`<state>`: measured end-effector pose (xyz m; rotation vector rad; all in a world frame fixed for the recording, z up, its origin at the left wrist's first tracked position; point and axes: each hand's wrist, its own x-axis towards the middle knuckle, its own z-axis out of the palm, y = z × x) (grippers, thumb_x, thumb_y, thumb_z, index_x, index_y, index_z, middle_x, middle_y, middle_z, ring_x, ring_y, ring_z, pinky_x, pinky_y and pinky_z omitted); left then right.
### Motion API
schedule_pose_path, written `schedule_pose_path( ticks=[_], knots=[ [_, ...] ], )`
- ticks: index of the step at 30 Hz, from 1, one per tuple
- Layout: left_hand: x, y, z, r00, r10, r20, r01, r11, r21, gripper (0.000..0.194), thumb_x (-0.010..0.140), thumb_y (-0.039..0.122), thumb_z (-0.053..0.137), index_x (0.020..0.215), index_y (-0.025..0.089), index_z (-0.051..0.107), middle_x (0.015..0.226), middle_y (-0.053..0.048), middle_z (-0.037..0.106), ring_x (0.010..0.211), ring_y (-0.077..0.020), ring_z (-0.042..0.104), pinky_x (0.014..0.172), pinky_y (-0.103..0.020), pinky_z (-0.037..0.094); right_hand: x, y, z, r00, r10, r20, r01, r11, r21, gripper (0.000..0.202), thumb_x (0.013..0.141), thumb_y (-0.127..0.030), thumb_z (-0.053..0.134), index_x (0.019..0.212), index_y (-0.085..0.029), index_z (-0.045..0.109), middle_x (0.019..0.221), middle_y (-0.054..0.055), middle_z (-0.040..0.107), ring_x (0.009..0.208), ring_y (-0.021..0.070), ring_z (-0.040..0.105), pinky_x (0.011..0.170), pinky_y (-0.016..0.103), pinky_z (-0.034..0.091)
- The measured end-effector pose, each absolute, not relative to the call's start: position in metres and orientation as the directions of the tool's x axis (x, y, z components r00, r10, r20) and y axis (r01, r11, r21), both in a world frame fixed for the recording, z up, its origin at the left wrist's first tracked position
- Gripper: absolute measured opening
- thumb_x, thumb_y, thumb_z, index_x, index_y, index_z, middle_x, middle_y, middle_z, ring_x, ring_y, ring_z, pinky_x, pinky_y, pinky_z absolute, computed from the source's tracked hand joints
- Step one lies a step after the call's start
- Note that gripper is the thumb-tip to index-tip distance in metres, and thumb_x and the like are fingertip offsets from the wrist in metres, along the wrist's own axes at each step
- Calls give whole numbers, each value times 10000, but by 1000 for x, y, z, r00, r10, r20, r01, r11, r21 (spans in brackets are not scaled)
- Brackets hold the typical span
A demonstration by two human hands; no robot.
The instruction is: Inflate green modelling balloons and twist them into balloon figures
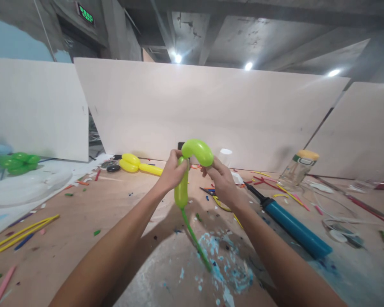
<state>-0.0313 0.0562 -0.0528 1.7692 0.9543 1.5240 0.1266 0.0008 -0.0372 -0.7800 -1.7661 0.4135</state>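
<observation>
A light green modelling balloon (197, 150) is held above the middle of the table, bent into a curved top section and an upright lower one. From its lower end a limp, uninflated green tail hangs down to the tabletop. My left hand (176, 168) is closed around the balloon where the two sections meet. The fingers of my right hand (220, 177) pinch the curved section's right end. Behind my left wrist lies a yellow twisted balloon (130, 163). A blue hand pump (296, 228) rests to the right of my right forearm.
Scissors (208, 191), uninflated yellow balloons (22, 234) and scraps litter the table (115, 204). A clear jar with a yellow lid (302, 166) and a white cup (225, 157) stand toward the back. Green balloons (21, 163) lie far left. White boards (195, 106) close off the rear.
</observation>
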Motion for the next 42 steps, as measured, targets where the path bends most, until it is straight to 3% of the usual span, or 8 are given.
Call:
schedule_pose_path(
  ticks=[3,7,11,16,22,29,36,42],
  knots=[
    [-24,45,-52,307,809,501,19,-531,847,272,745,233,581,1004,156,553,990,-59,586,940,-209,531,800,-305,413,124,-7,-35,-237,586,775,421,781,-462,166,871,-192,393,759,-194,515,895,55,478,855,183,488,785,333,418],
    [-27,33,-47,568,719,402,-179,-368,912,354,728,226,591,1078,172,585,1069,-64,599,981,-232,541,796,-304,434,126,-8,-37,-266,526,808,602,745,-288,144,845,-166,436,720,-194,502,844,61,454,827,201,465,743,344,416],
    [-34,30,-41,626,668,403,-226,-339,913,460,722,323,687,1142,177,566,1138,-87,586,1035,-247,542,829,-314,443,129,-5,-39,-303,511,804,734,663,-144,126,833,-184,476,714,-196,516,787,54,461,767,203,458,704,345,398],
    [-26,30,-40,567,739,364,-215,-293,931,355,779,409,657,1013,146,616,949,-68,638,845,-190,596,724,-277,459,133,-9,-33,-406,507,760,793,610,17,128,837,-177,492,718,-190,536,815,79,536,824,226,488,757,368,389],
    [-15,28,-44,475,816,329,-391,-139,910,360,776,444,657,969,147,592,804,-35,624,690,-144,596,635,-254,462,133,-9,-29,-348,500,793,751,655,-83,191,882,-183,447,700,-198,502,824,72,515,811,206,491,754,346,403],
    [-13,25,-42,444,848,289,-383,-112,917,461,753,589,606,816,133,581,629,-23,578,556,-136,564,520,-247,425,134,-4,-31,-229,455,860,625,747,-229,200,878,-164,437,683,-206,459,745,34,502,750,174,499,711,309,406],
    [-19,27,-41,486,803,345,-357,-178,917,394,759,519,643,838,137,586,701,-32,612,612,-131,575,569,-252,439,136,-3,-27,-204,710,674,429,684,-591,159,894,-209,442,754,-192,516,709,8,543,673,143,537,641,275,424],
    [-12,24,-40,379,837,395,-417,-226,880,347,720,437,710,881,154,590,660,0,597,555,-123,571,522,-241,436,135,0,-30,-116,644,756,475,704,-527,141,866,-197,487,727,-186,504,752,18,532,697,142,518,638,274,409]
  ],
)
